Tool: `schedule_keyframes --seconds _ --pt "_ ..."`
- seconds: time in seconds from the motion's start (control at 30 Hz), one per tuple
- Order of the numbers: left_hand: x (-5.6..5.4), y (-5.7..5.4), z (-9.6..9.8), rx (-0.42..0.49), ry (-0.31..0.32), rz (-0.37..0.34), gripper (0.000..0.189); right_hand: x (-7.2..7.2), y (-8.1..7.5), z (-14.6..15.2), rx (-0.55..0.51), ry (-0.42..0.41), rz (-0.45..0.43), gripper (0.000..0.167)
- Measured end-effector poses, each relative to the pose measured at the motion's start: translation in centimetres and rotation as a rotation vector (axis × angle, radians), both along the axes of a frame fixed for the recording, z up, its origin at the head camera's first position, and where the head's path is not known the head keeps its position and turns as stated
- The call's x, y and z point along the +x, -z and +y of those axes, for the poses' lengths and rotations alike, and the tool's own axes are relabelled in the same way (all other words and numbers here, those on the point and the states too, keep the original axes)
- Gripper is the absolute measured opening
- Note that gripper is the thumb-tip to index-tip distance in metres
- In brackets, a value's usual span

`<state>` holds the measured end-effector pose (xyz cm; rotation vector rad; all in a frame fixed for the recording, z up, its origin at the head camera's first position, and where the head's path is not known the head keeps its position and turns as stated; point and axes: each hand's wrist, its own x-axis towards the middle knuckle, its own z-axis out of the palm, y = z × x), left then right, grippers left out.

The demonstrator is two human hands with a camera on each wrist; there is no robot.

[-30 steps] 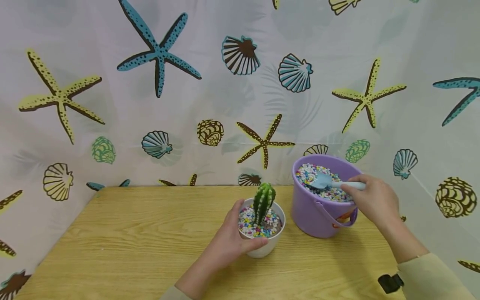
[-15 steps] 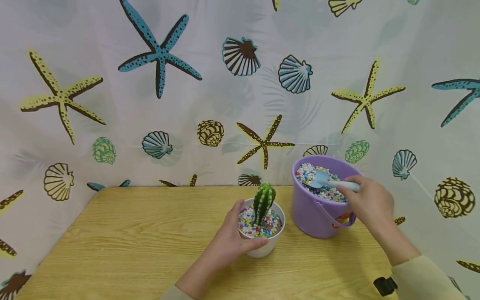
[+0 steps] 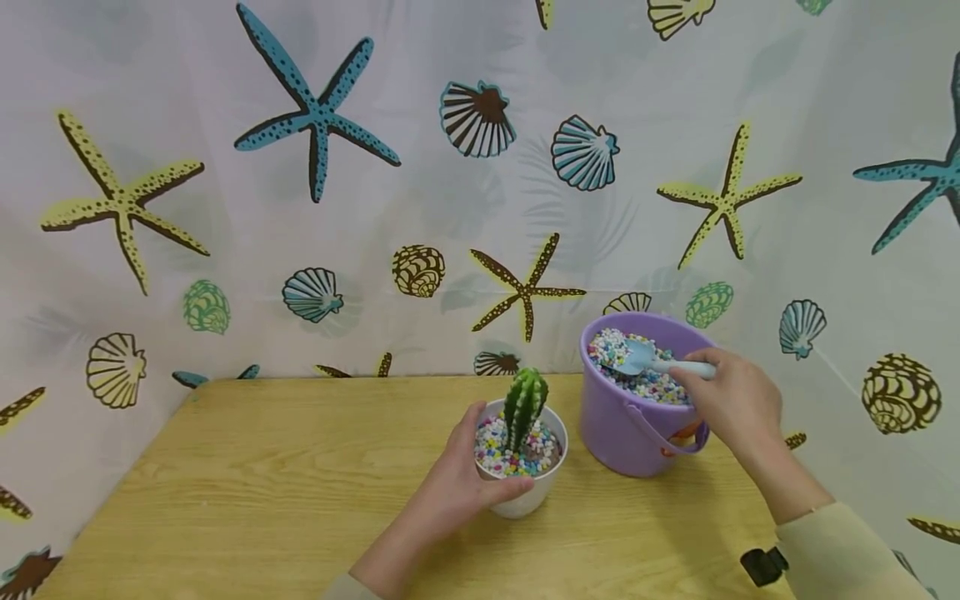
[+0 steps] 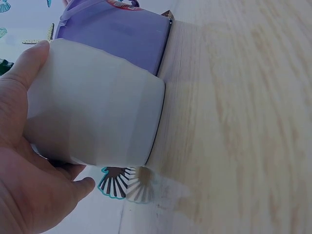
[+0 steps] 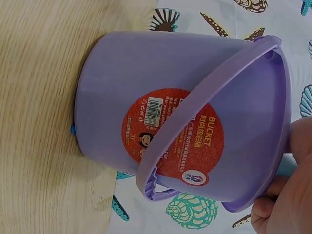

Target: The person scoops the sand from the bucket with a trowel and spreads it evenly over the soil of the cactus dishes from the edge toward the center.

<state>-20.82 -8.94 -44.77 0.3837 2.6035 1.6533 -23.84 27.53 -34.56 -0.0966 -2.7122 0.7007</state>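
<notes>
Compared with a second ago, the right hand point(image 3: 737, 402) and its pale-blue toy shovel point(image 3: 640, 357) sit slightly further left over the purple bucket point(image 3: 609, 427), while the left hand point(image 3: 457, 490) keeps its place. Nearest, at lower centre, the left grip curls round the left side of a white flowerpot point(image 3: 542, 493), upright on the wood-grain surface point(image 3: 262, 483). Inside, a ribbed green cactus point(image 3: 524, 408) rises from coloured pebbles point(image 3: 497, 450). Further right, the right grip grasps the shovel's handle by the bucket's right rim. The long axis runs across the frame, blade leftward over the heaped bead-like filling point(image 3: 660, 387); whether it is loaded, I cannot tell. From this grip the flowerpot lies lower left, on the blade's side, near the bucket but apart; the left hand is nearer to it. Behind hangs a starfish-and-shell cloth point(image 3: 375, 225).
</notes>
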Motion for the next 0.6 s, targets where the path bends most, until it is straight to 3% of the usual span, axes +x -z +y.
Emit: schedule_keyframes --seconds 0.3,0.6 --pt "0.0 0.1 0.0 -0.003 -0.003 -0.007 0.131 0.3 0.1 0.2 -0.076 0.006 -0.013 0.059" --pt "-0.1 0.1 0.0 -0.011 -0.003 -0.011 0.130 1.0 -0.2 1.0 -0.147 0.036 0.008 0.059"
